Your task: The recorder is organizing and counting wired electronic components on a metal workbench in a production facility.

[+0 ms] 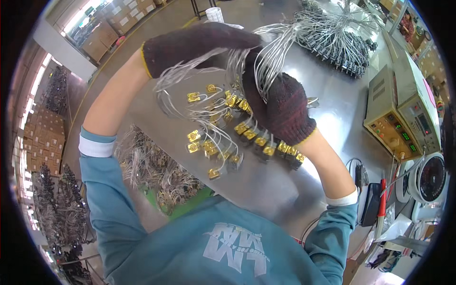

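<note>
Both of my hands wear dark knitted work gloves and are raised over a metal table [280, 185]. My left hand [204, 43] reaches across from the left, its fingers closed round a bundle of thin silvery-clear wires [278, 52]. On the right, my right hand [286, 105] is closed on the same bundle, lower down; its fingertips are partly hidden. Loose wires droop beneath my left glove. Below the hands, several small black blocks with brass-coloured metal parts [268, 151] hang or lie at the wire ends, some in a slanting row along the table.
A large fan of wired black parts [339, 52] lies at the table's far right. Two stacked test instruments [396, 128] stand at the right, near a red-handled tool [382, 197] and a round dial device [430, 178]. A heap of wired parts [159, 175] sits left of the table edge.
</note>
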